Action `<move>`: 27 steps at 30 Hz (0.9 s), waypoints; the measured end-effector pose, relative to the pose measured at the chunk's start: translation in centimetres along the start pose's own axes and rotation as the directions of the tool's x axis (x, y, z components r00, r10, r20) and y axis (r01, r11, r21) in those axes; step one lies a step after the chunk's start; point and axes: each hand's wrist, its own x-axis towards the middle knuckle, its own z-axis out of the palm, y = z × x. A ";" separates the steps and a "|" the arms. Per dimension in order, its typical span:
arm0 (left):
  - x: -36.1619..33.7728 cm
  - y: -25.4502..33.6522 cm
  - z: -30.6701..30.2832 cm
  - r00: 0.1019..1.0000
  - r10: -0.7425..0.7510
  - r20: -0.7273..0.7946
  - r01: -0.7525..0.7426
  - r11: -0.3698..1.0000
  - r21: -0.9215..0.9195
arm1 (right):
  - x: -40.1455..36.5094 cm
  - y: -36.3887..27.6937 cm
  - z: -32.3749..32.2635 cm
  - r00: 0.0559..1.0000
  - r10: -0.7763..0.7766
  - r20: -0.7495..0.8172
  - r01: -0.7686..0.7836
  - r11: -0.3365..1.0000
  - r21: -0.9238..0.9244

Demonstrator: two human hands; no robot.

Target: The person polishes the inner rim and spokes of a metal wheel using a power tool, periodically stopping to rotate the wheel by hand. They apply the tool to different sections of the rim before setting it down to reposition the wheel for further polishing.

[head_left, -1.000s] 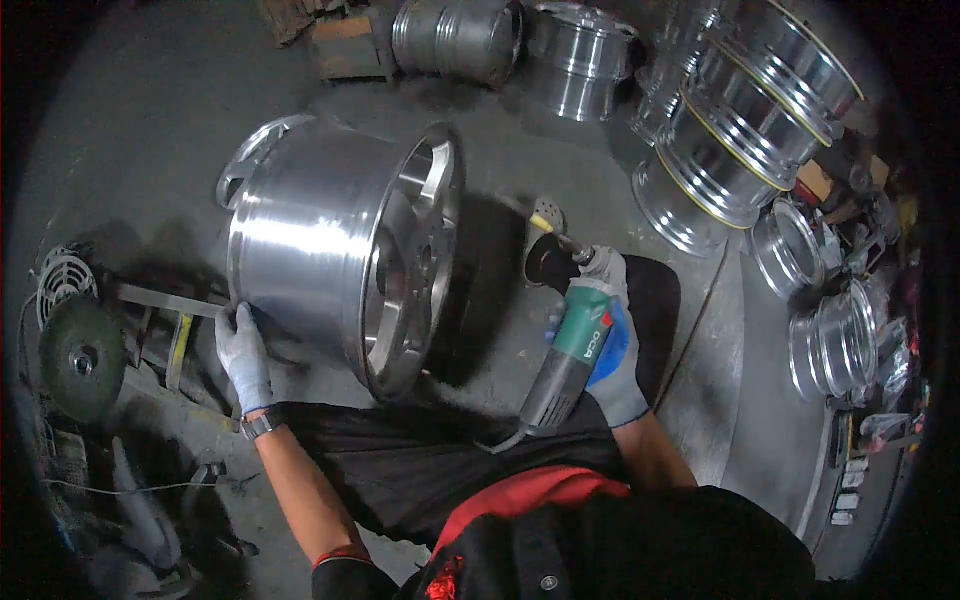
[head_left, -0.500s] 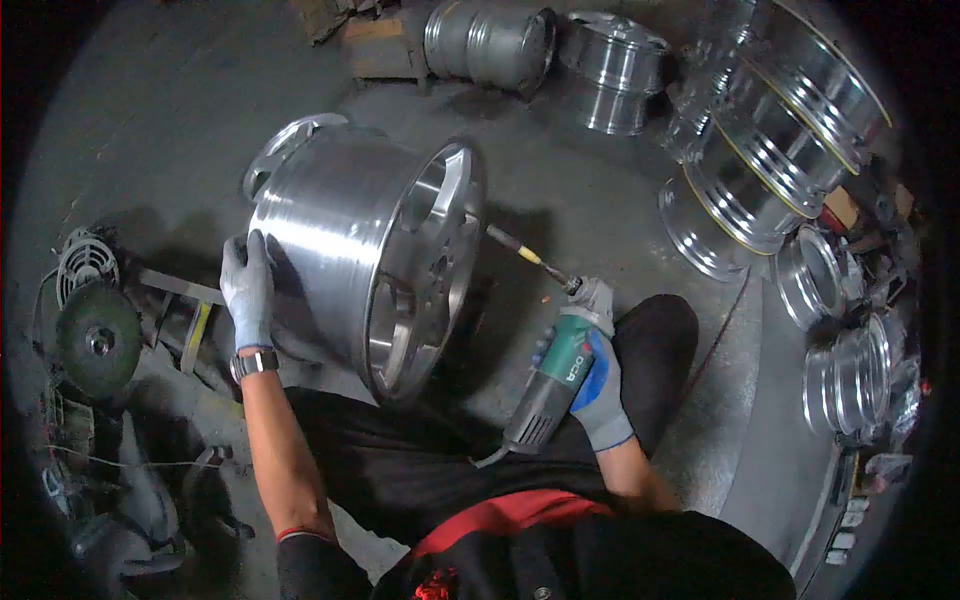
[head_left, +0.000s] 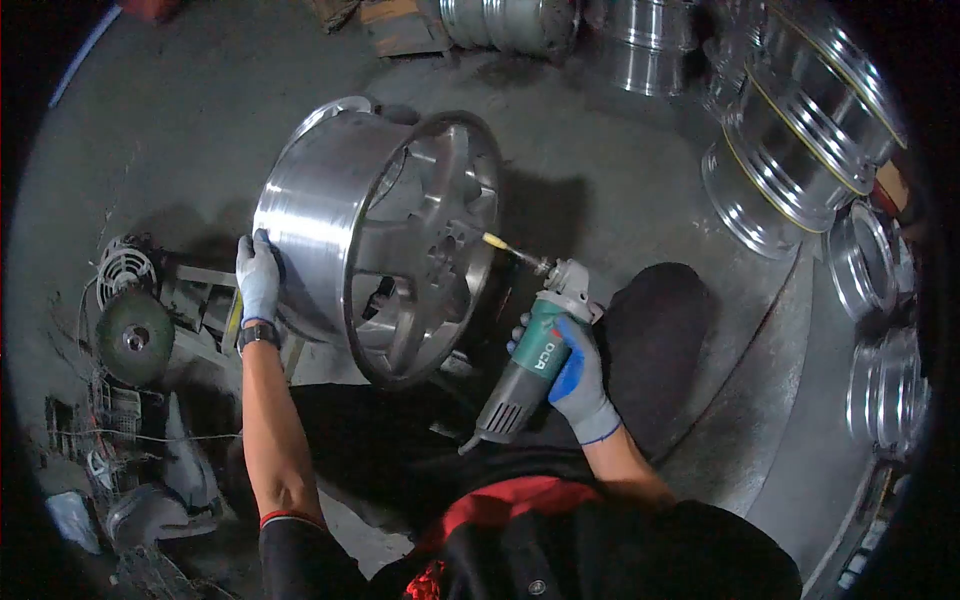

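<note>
A silver alloy wheel rim [head_left: 318, 205] stands tilted in front of me, its spoked face turned to the right. My left hand [head_left: 258, 280], in a grey-white glove, grips the rear edge of the barrel, thumb lying on the metal. In my right hand [head_left: 578, 375], wearing a grey and blue glove, is a green and black power grinder [head_left: 540, 350], fingers wrapped round its body. From the grinder's metal head a thin shaft with a yellowish tip [head_left: 495, 241] reaches toward the hub, and the tip overlaps the edge of the spoked face in this view.
Polished rims [head_left: 800, 140] are stacked at the upper right, with more along the right side. A bench grinder with a green disc [head_left: 135, 338] stands at the left. Cardboard [head_left: 402, 28] lies at the back. A dark cable [head_left: 735, 365] crosses the floor.
The rim has turned so that its spoked face shows more. My right hand has brought the grinder left and its tip nearer the hub. The view has shifted; my left hand stays on the barrel.
</note>
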 end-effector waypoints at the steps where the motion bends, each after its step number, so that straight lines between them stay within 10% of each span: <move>1: -0.5 0.6 -0.6 0.996 -0.048 0.074 0.052 0.997 -0.055 | -0.1 -0.1 0.0 1.000 -0.020 -0.001 0.019 0.999 -0.048; 27: -2.8 -0.2 -2.7 0.959 -0.107 0.262 0.163 0.966 -0.200 | 0.3 -0.8 1.4 0.991 0.056 -0.126 -0.101 0.915 -0.390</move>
